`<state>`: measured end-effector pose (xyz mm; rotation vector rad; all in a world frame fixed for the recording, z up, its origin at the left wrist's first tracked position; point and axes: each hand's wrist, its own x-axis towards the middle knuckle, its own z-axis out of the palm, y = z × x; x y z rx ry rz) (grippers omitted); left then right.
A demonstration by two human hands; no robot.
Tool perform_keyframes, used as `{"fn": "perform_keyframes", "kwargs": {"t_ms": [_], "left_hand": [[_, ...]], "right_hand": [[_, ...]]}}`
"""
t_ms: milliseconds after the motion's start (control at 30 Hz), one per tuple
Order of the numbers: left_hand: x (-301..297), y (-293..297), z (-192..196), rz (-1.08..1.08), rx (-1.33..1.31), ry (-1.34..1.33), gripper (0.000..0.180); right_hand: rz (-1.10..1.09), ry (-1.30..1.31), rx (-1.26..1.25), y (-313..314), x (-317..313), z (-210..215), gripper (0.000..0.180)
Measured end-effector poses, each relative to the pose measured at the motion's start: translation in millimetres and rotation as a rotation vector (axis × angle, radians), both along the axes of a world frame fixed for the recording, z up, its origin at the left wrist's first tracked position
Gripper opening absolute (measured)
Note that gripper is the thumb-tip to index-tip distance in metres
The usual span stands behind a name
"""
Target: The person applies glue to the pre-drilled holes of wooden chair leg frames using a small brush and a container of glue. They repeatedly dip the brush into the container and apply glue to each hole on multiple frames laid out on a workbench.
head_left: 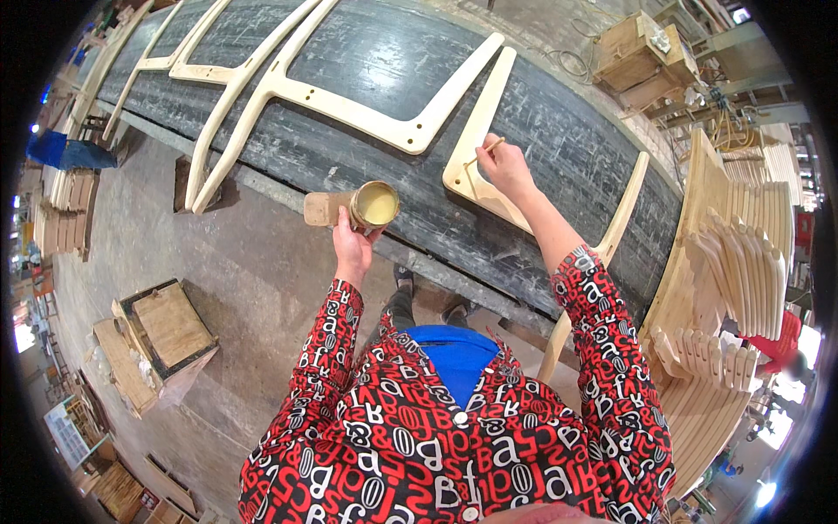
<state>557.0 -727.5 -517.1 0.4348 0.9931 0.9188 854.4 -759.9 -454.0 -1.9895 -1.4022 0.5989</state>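
My left hand (353, 243) grips a round pot (379, 203) of pale yellow liquid, at the near edge of the dark worktable. A flat wooden piece (325, 210) juts from the pot's left side. In my right hand (506, 168) is a thin wooden stick (471, 162), pinched between the fingers; what its lower tip is like is too small to tell. The hand is over the corner of a pale wooden chair frame (482, 112), close to its drilled holes. Left of it lies a similar wooden frame (349, 111), with paired holes at its corners.
More wooden frames (212, 73) lie along the far left of the dark worktable (559, 113). Stacked curved wooden parts (742, 271) stand close on my right. A wooden box (170, 327) is on the floor at left, and another wooden box (630, 54) stands beyond the table.
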Motion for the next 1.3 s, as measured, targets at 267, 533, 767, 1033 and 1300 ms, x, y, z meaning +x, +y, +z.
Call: {"fn": "perform_keyframes", "kwargs": {"t_ms": [267, 533, 767, 1033, 1300], "left_hand": [[0.7, -1.9, -1.1, -0.015, 0.004, -0.020, 0.044], [20.0, 4.2, -1.4, -0.095, 0.029, 0.017, 0.042], [79.0, 1.3, 10.8, -0.269, 0.094, 0.108, 0.034], [149.5, -33.9, 28.0, -0.532, 0.101, 0.013, 0.036], [184.5, -73.4, 26.8, -0.556, -0.002, -0.149, 0.041]], "right_hand": [[0.249, -0.060, 0.088, -6.4, 15.5, 2.7, 0.005], [0.042, 0.163, 0.101, -40.0, 28.9, 20.4, 0.002], [-0.249, 0.705, 0.312, -75.3, -2.2, 22.7, 0.015], [-0.659, 1.116, 0.328, -139.6, 15.4, 8.9, 0.020], [-0.543, 1.175, 0.626, -220.5, 43.2, 14.7, 0.007]]}}
